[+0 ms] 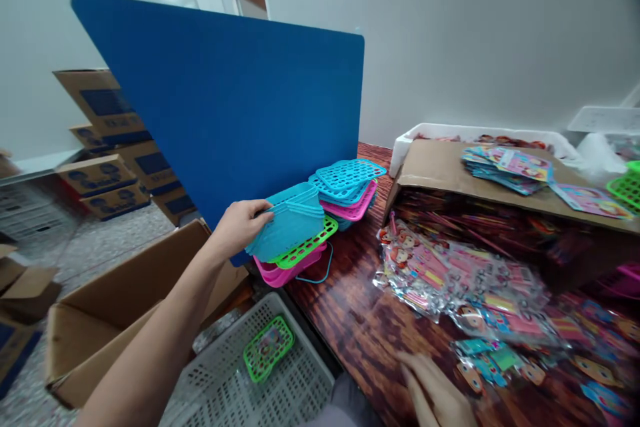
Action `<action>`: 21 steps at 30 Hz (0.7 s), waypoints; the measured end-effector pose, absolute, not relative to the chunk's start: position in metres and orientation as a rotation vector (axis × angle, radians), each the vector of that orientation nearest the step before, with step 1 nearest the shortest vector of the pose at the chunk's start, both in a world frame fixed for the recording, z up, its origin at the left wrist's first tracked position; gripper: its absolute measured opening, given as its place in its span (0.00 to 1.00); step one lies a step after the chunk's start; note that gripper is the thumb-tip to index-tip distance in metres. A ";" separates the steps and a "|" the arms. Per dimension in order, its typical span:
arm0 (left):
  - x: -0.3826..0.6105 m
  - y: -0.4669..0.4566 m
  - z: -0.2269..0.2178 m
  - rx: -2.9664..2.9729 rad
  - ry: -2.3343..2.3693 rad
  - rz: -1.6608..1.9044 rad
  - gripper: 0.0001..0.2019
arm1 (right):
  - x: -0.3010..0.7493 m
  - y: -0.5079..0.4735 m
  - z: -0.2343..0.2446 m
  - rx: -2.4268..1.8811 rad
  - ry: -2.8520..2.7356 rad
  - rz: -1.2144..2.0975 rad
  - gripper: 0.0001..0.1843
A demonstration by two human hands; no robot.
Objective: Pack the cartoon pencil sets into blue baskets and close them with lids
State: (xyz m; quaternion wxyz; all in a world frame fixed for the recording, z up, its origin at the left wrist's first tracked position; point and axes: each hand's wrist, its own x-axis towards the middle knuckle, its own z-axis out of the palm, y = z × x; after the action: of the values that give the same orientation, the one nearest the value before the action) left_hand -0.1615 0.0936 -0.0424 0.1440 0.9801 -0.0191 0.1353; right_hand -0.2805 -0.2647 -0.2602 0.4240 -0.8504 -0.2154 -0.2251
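Note:
My left hand is closed on the edge of a light-blue plastic basket, fingers bent over its near side. This basket sits on top of a stack, with a green basket and a pink basket beneath it. My right hand, partly cut off by the lower picture edge and a little blurred, is low over the dark wood-grain table. Its fingers are stretched out and nothing shows in them. To its right lie clear-bagged stationery sets with cartoon figures.
Behind the stack stands a blue partition board. More perforated blue baskets lie beside it. A grey crate below holds a green basket. An open carton is at left. Printed cards rest on a carton flap.

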 end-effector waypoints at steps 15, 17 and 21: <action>-0.282 -0.028 -0.181 2.352 -1.276 0.404 0.13 | -0.301 -0.286 -0.210 -1.374 0.528 -0.209 0.21; -0.284 -0.042 -0.202 2.371 -1.297 0.342 0.13 | -0.319 -0.301 -0.221 -1.363 0.629 -0.196 0.21; -0.287 -0.045 -0.207 2.279 -1.272 0.182 0.08 | -0.340 -0.312 -0.218 -1.239 0.674 -0.133 0.20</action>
State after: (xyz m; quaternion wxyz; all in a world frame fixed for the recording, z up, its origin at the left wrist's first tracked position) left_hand -0.2867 -0.0453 -0.2072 0.2595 0.8412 -0.4695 0.0673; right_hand -0.3403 -0.3120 -0.2184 0.7596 -0.5688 0.3095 -0.0609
